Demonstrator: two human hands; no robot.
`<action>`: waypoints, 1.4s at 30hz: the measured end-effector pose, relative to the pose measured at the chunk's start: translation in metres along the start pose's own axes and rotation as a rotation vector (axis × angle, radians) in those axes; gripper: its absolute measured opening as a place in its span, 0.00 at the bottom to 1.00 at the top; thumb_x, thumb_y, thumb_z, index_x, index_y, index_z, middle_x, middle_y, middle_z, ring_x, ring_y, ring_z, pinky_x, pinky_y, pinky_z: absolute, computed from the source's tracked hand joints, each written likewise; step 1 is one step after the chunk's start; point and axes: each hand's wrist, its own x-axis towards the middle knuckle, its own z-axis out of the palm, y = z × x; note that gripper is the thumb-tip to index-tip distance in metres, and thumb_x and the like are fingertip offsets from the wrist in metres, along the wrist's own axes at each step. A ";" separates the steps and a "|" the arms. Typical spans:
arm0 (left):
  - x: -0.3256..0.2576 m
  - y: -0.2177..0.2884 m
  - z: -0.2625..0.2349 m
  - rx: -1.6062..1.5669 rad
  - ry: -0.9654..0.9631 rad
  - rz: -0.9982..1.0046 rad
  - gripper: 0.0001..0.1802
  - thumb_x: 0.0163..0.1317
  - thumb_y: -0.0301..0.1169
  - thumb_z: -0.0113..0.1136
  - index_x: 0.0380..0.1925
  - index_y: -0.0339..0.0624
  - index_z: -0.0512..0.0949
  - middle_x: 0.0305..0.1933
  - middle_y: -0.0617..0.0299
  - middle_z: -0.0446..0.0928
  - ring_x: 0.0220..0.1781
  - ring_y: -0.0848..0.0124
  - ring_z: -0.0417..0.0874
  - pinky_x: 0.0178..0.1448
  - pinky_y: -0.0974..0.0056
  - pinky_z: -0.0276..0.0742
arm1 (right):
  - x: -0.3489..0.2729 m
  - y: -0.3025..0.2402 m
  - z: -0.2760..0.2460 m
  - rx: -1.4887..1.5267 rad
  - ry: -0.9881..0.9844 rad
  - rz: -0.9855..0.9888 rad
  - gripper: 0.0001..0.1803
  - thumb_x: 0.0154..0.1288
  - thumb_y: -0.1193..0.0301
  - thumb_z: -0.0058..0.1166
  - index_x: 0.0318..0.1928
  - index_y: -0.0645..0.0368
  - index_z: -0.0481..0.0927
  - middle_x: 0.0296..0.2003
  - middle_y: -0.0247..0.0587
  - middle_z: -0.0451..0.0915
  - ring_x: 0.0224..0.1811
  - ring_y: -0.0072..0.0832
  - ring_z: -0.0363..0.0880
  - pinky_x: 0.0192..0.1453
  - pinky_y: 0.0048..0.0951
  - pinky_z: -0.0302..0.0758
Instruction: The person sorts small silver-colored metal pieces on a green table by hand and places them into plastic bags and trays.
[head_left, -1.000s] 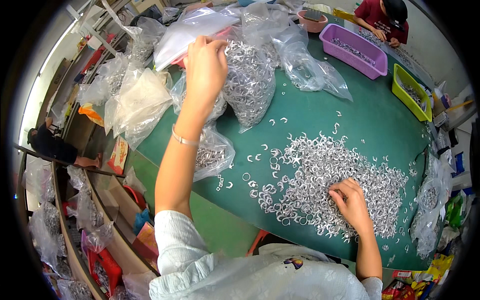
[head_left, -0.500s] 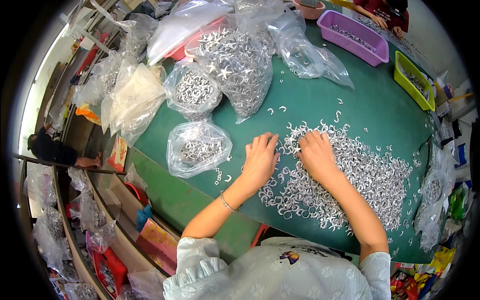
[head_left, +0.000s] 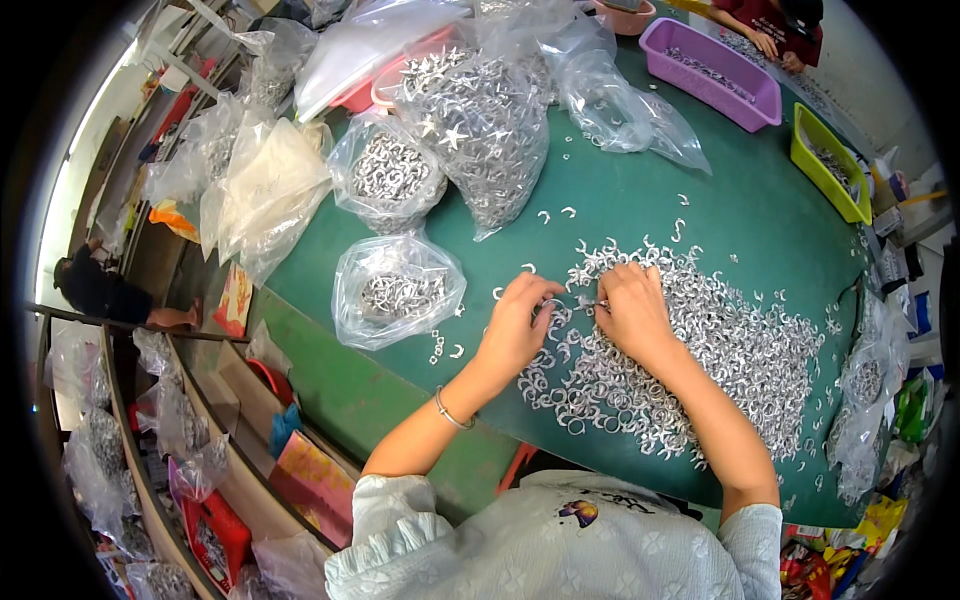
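A wide heap of small silver metal pieces [head_left: 720, 370], mostly crescents with some rings and stars, is spread over the green table. At its left edge my left hand [head_left: 512, 322] is closed in a pinch, with a small curved silver metal piece at the thumb and fingertips. My right hand [head_left: 637, 312] rests over the upper left part of the heap, fingers bent together and tips toward my left hand. What those fingertips hold is too small to make out. A short gap with a few loose pieces lies between the hands.
Left of my hands stands an open plastic bag [head_left: 395, 293] of silver pieces, with fuller bags [head_left: 490, 130] behind it. A purple basket [head_left: 708, 75] and a green basket [head_left: 830, 160] stand at the far right. Another person's hand [head_left: 765, 45] is at the table's far end.
My left hand has shifted slightly left, its fingers drawn from spread over the table into a pinch. My right fingers have curled closer together, lifting off the pieces a little.
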 end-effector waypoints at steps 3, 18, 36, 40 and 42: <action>-0.002 0.000 -0.007 -0.074 0.004 -0.095 0.14 0.50 0.14 0.53 0.37 0.37 0.78 0.35 0.58 0.72 0.35 0.70 0.74 0.38 0.71 0.70 | -0.002 -0.003 -0.006 0.088 0.011 0.018 0.06 0.45 0.76 0.57 0.27 0.60 0.75 0.29 0.41 0.73 0.38 0.36 0.69 0.45 0.37 0.60; -0.020 -0.004 -0.004 0.157 0.010 0.031 0.09 0.50 0.19 0.57 0.33 0.37 0.77 0.28 0.57 0.74 0.34 0.61 0.76 0.39 0.62 0.69 | 0.099 -0.032 -0.112 0.800 0.143 -0.073 0.14 0.58 0.65 0.55 0.32 0.66 0.79 0.25 0.32 0.77 0.30 0.15 0.69 0.34 0.22 0.67; -0.029 -0.003 -0.010 0.389 -0.016 0.019 0.18 0.48 0.23 0.62 0.42 0.40 0.73 0.41 0.56 0.69 0.45 0.60 0.71 0.47 0.61 0.62 | 0.030 -0.014 -0.050 0.489 -0.245 -0.011 0.08 0.50 0.76 0.58 0.33 0.64 0.79 0.18 0.44 0.73 0.20 0.33 0.70 0.27 0.33 0.68; -0.025 -0.006 -0.007 0.308 -0.021 -0.008 0.16 0.47 0.22 0.62 0.39 0.40 0.73 0.37 0.59 0.70 0.43 0.63 0.72 0.46 0.62 0.62 | 0.012 -0.021 -0.010 0.375 -0.201 -0.062 0.12 0.49 0.72 0.60 0.36 0.61 0.79 0.25 0.42 0.77 0.34 0.35 0.74 0.43 0.34 0.66; -0.027 -0.008 -0.008 0.319 -0.011 -0.004 0.16 0.48 0.21 0.62 0.38 0.40 0.72 0.36 0.59 0.71 0.42 0.63 0.72 0.45 0.62 0.62 | 0.005 -0.023 0.002 0.341 -0.178 -0.127 0.12 0.49 0.71 0.60 0.36 0.59 0.79 0.27 0.40 0.77 0.38 0.34 0.73 0.46 0.33 0.63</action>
